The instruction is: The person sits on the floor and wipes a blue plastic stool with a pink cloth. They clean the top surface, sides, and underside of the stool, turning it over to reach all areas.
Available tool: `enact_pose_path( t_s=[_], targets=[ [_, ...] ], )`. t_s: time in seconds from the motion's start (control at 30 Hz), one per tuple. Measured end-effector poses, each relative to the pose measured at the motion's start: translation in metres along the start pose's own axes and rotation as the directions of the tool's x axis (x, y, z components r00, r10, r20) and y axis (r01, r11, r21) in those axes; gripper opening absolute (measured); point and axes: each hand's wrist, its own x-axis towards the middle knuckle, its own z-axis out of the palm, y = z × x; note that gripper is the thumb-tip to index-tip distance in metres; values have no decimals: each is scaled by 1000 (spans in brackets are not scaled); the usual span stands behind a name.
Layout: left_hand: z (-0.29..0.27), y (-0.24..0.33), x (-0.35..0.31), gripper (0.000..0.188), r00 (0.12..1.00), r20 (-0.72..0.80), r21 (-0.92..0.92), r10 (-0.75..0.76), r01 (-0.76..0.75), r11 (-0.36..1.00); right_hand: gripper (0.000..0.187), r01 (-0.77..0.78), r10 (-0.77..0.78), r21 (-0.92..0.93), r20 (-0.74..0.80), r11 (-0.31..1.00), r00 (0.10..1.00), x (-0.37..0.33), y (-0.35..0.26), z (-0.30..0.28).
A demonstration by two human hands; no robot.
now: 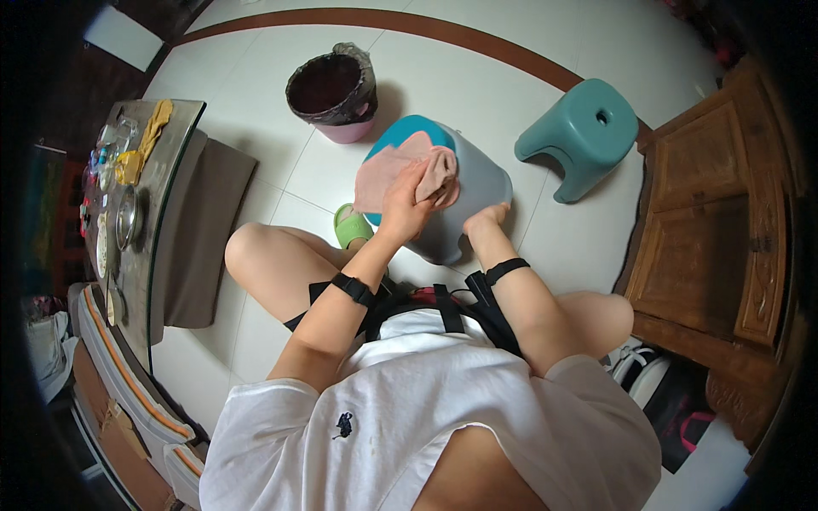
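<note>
In front of my knees stands a plastic stool [475,175] with grey sides and a blue top, tilted over. A pink cloth [385,175] is spread across the blue top, part of it bunched up. My left hand [406,203] is closed on the bunched part and presses it against the stool. My right hand [486,218] grips the lower edge of the grey side, its fingers partly hidden.
A pink bin [348,130] with a black bag is beyond the stool. To the right are a teal stool [584,136] and a wooden cabinet [694,221]. At left a glass-topped table [162,213] bears a metal bowl [128,218] and a yellow cloth [153,128]. A green slipper [352,228] is near my left hand.
</note>
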Motion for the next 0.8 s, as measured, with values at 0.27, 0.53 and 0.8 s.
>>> enact_pose_path(
  t_s=[0.27,0.53,0.8],
  targets=[
    [12,11,-17,67,972,165,328,-169,108,938,63,-187,178,-142,-75,972,981,0,8,-43],
    [28,-1,-12,56,950,291,219,-115,51,974,56,-363,311,-237,-231,901,922,18,-13,-99],
    [20,-75,-17,63,877,-15,243,-481,470,849,69,-150,164,-268,29,952,986,-27,-17,-90]
  ],
)
